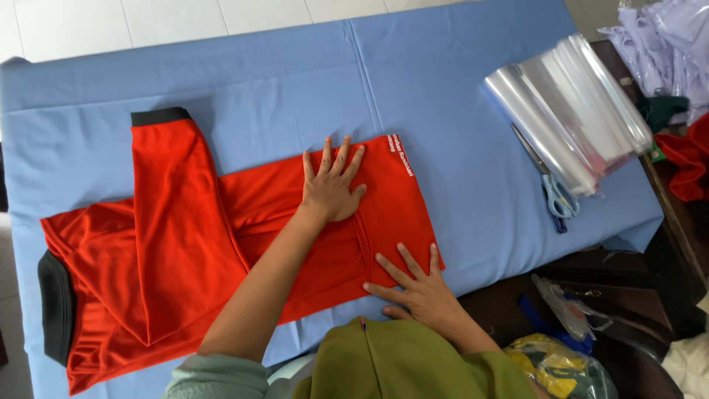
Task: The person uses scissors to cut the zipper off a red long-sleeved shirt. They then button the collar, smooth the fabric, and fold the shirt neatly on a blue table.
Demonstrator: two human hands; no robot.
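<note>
Red garment (185, 244) lies partly folded on the blue-covered table (458, 111), one sleeve turned in. Left hand (331, 185) and right hand (417, 288) press flat, fingers spread wide; further folds apparently remain.

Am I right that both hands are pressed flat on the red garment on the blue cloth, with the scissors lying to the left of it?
Not quite: the head view shows the scissors lying to the right of the red garment, beside the stack of clear plastic bags. The left hand and right hand do press flat on it, on the blue cloth.

Scissors (550, 185) right of shirt (221, 251), on table (458, 81)
</note>
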